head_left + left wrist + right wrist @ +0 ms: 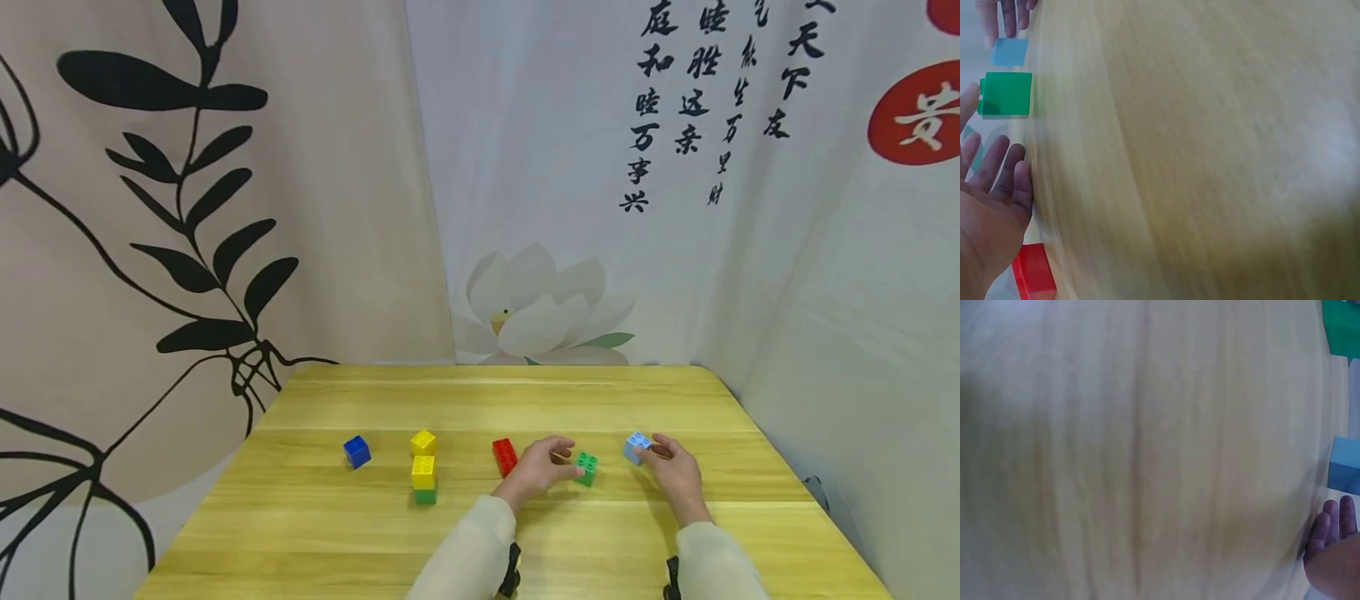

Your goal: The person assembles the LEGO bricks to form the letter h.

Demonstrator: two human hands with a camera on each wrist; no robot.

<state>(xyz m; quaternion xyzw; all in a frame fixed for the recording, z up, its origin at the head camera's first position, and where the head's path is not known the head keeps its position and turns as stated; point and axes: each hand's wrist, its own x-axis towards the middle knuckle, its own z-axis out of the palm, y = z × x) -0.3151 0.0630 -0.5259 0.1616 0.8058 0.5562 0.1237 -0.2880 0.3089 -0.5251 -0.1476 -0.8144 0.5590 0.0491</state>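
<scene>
My left hand (538, 468) reaches beside a green toy building block (587, 468), its thumb close to the near side. In the left wrist view, spread fingers hang short of the green block (1007, 94), with nothing held between them. To the right, my right hand (677, 475) is at a light blue block (636, 447), fingertips overlapping its right side in the head view. The right wrist view has relaxed fingers just beside the light blue block (1344, 465); the thumb is hidden there. A red block (505, 457) lies just left of the left hand.
On the left part of the wooden table (300, 533), a dark blue block (357, 452) stands alone. A yellow block (423, 442) sits behind a yellow block (423, 472) stacked on a green one (425, 497). Printed curtains (345, 208) hang behind the table.
</scene>
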